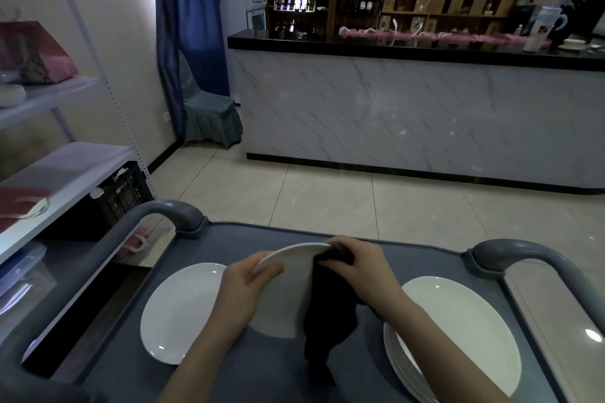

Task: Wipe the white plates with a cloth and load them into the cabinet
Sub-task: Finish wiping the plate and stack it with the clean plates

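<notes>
Held plate [288, 288] tilted, rim upward.

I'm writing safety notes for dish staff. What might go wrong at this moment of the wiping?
The tilted round white plate is gripped by the left hand at one rim, above the grey cart; it might slip and chip. The black cloth that the right hand grips at its rim hangs loose beside the stack of white plates and might snag.

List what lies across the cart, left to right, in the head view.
Single plate → left hand → held plate → right hand gripping the cloth → plate stack.
</notes>
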A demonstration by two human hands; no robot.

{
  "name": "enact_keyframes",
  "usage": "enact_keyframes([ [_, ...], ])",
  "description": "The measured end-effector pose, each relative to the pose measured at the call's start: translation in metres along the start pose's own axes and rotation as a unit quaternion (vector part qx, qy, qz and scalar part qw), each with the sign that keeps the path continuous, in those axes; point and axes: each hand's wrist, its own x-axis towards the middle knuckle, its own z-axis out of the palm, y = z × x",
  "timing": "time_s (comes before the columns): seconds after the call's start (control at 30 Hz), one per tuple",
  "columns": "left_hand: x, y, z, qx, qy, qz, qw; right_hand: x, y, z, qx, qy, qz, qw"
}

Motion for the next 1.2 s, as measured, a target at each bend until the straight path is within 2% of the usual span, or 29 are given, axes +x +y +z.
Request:
enact_keyframes([
  [0.1, -0.004, 0.001, -0.005, -0.07, 0.052, -0.034, 0.996, -0.01, 0.02, -0.008, 0.11, -0.011, 0.084, 0.99],
  [0.2, -0.003, 0.002, -0.009, -0.054, 0.026, -0.036, 0.998, -0.015, 0.026, -0.005, 0.12, -0.029, 0.114, 0.986],
  [0.33, 0.004, 0.005, -0.013, -0.008, -0.02, -0.022, 1.0, -0.009, 0.008, -0.004, 0.06, 0.01, 0.05, 0.997],
  [0.4, 0.008, 0.009, -0.008, 0.05, -0.064, 0.012, 0.997, -0.006, -0.006, -0.002, 0.022, 0.001, -0.002, 1.0],
  [0.5, 0.013, 0.014, 0.0, 0.103, -0.099, 0.044, 0.989, -0.008, -0.019, 0.008, -0.099, 0.009, -0.06, 0.993],
  [0.57, 0.015, 0.015, 0.003, 0.115, -0.06, 0.042, 0.991, -0.015, -0.019, 0.014, -0.12, 0.052, -0.072, 0.989],
  [0.7, -0.001, 0.004, 0.003, 0.152, 0.161, -0.006, 0.975, -0.028, -0.012, 0.024, -0.12, 0.151, -0.073, 0.978],
  [0.77, -0.011, -0.001, 0.008, 0.071, 0.183, -0.099, 0.976, -0.032, -0.007, 0.028, -0.146, 0.19, -0.114, 0.964],
  [0.83, -0.013, 0.001, 0.02, -0.079, 0.136, -0.202, 0.967, -0.036, -0.001, 0.035, -0.176, 0.217, -0.161, 0.947],
  [0.9, -0.008, 0.009, 0.032, -0.172, 0.102, -0.264, 0.943, -0.041, 0.003, 0.044, -0.199, 0.219, -0.193, 0.936],
  [1.0, 0.003, 0.016, 0.041, -0.192, 0.091, -0.303, 0.929, -0.049, 0.007, 0.056, -0.219, 0.192, -0.22, 0.931],
  [1.2, -0.001, 0.002, 0.048, -0.244, 0.134, -0.324, 0.904, -0.058, 0.01, 0.066, -0.218, 0.154, -0.247, 0.931],
])
